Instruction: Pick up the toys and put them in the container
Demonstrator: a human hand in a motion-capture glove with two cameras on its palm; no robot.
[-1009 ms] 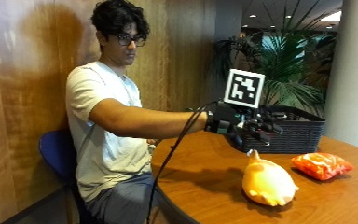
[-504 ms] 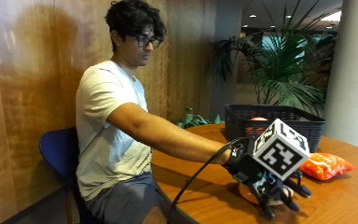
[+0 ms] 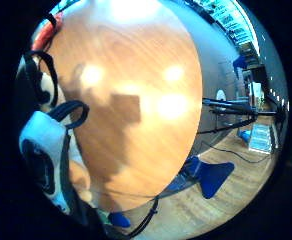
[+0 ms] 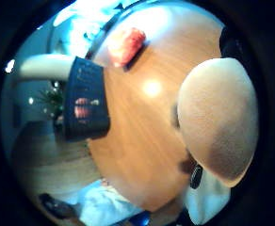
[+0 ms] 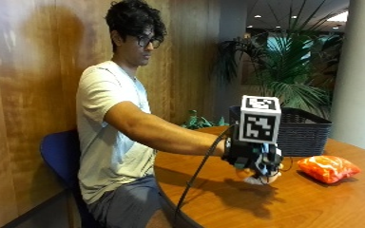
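A person's gloved right hand [image 5: 256,159] is lifting a yellow toy [image 4: 218,120] off the worktop [image 5: 309,199], fingers curled around it, to carry it to the basket [image 5: 302,130].

Readable text: none in any view.
Orange toy [image 5: 329,168] on the counter [image 5: 309,204]: no letters or label can be made out.
Dark container [image 5: 296,128], at about 12 o'clock from the orange toy: no brand or sign visible.
Person's shirt [image 5: 110,128]: plain, no print legible.
Palm views: no words or numbers to be read.
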